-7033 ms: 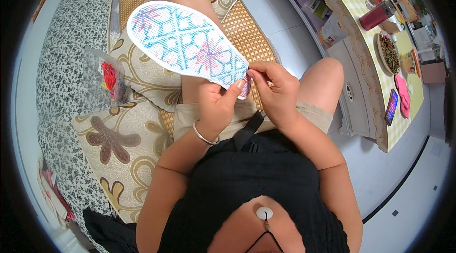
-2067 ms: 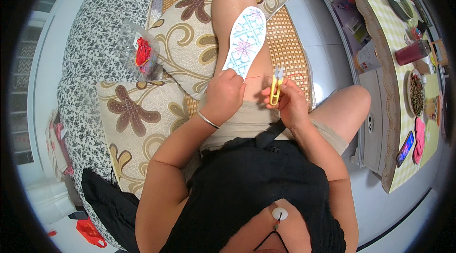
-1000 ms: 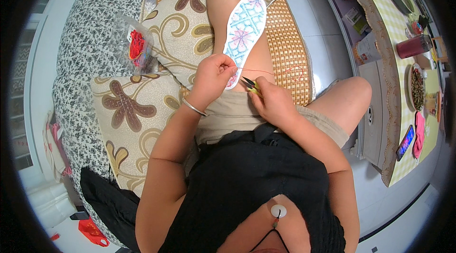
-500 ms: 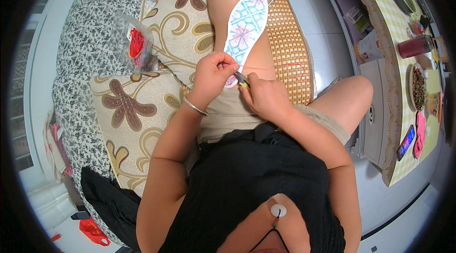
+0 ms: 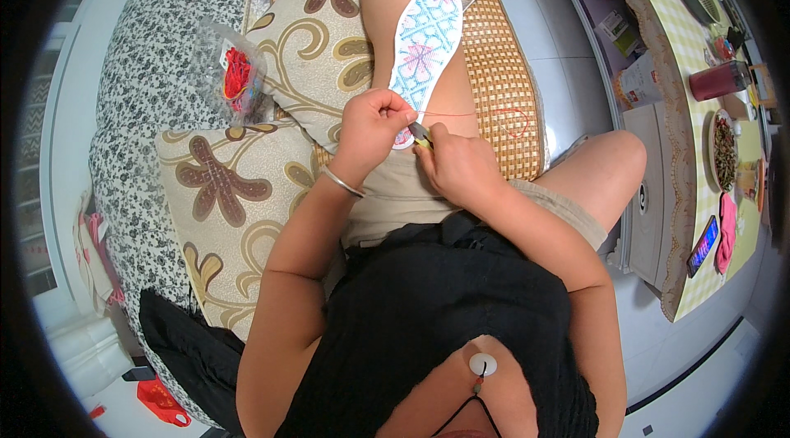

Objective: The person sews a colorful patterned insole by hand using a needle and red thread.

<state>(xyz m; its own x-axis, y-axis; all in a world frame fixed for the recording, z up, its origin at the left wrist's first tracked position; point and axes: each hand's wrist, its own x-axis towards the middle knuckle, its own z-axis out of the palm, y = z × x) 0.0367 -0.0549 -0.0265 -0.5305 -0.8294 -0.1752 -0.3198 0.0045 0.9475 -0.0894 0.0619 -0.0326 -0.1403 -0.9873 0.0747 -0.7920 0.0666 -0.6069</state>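
Note:
A white insole (image 5: 429,41) with blue and pink cross patterns lies along my leg, its narrow heel end toward me. My left hand (image 5: 374,127) is closed on the insole's edge near the heel, thumb and fingers pinched together. In my right hand (image 5: 458,160) is a pair of pliers (image 5: 420,134) with yellow-green handles and dark jaws. The jaws meet the insole just beside my left fingertips; whether they grip a needle is too small to tell. From there a red thread (image 5: 451,115) runs right across my leg and loops over the woven mat.
A clear plastic bag (image 5: 236,80) of red thread sits to the left on the floral bedding. Patterned cushions (image 5: 239,183) lie under and beside my leg. At right, a table (image 5: 685,216) with a checked cloth bears a phone (image 5: 704,246), a pink cloth and a plate (image 5: 723,150).
The insole has tilted very slightly and its toe end has shifted a little upward. My hands and the pliers stay nearly where they were.

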